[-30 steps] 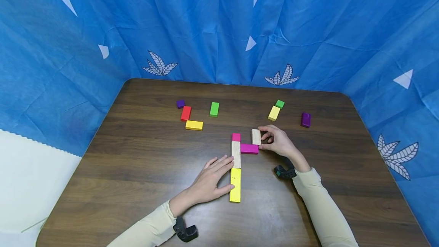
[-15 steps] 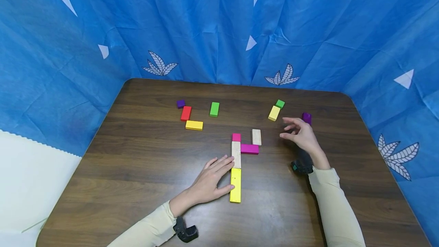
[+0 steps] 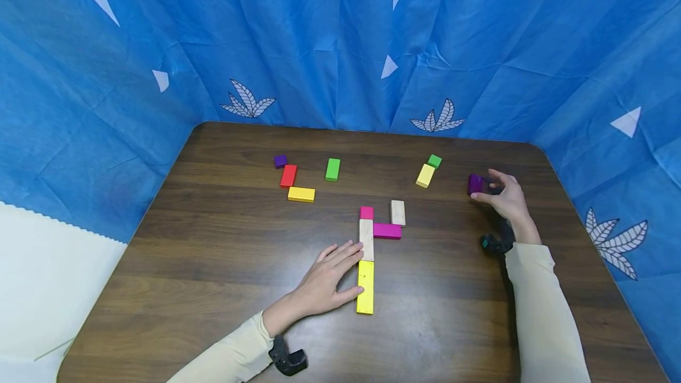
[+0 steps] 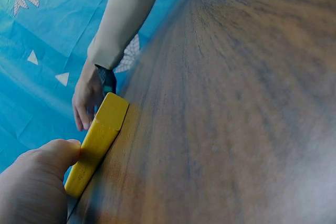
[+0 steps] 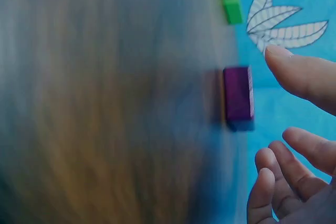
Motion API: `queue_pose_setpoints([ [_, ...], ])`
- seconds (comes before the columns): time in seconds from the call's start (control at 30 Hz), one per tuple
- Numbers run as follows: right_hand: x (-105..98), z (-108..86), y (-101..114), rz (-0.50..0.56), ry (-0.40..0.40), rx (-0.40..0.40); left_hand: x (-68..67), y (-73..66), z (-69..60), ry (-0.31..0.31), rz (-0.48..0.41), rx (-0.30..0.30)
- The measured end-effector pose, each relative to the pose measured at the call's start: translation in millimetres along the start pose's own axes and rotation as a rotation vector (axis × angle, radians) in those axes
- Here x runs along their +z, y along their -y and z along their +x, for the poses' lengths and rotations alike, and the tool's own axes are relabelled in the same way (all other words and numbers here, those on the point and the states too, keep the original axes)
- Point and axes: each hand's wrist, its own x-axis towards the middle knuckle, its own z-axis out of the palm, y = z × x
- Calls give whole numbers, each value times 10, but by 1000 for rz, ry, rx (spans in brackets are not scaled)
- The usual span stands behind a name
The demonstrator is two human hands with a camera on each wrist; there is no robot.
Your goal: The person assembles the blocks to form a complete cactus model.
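Straight-fingered left hand is touching a yellow wooden bar; right hand (parted, empty) is flanking a purple wooden cuboid.

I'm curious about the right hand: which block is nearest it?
The larger purple block, rightmost of all; the small purple one lies far left.

We see two cream sleeves, a left sleeve and a right sleeve, long and a bit wrinkly. Our left hand and right hand are bare. By the left cuff is a bent black gadget. The other black gadget, on the right, has a little green patch.
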Motion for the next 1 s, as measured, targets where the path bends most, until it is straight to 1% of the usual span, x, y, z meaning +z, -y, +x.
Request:
queue_pose_setpoints([
  [0.17,-21,95,-40,-43,84,-10,6,3,0,2,1,-3],
  [0.27,-26,126,-44,-52,123,-4,19,6,2,10,-3,-9],
  [0.43,-39,133,-43,-41,163,13,25,4,9,11,-2,-6],
  [0.73,-40,124,-52,-14,167,11,22,6,4,17,-5,-14],
  [1.0,-35,86,-61,-32,150,-1,24,11,2,15,-1,-14],
])
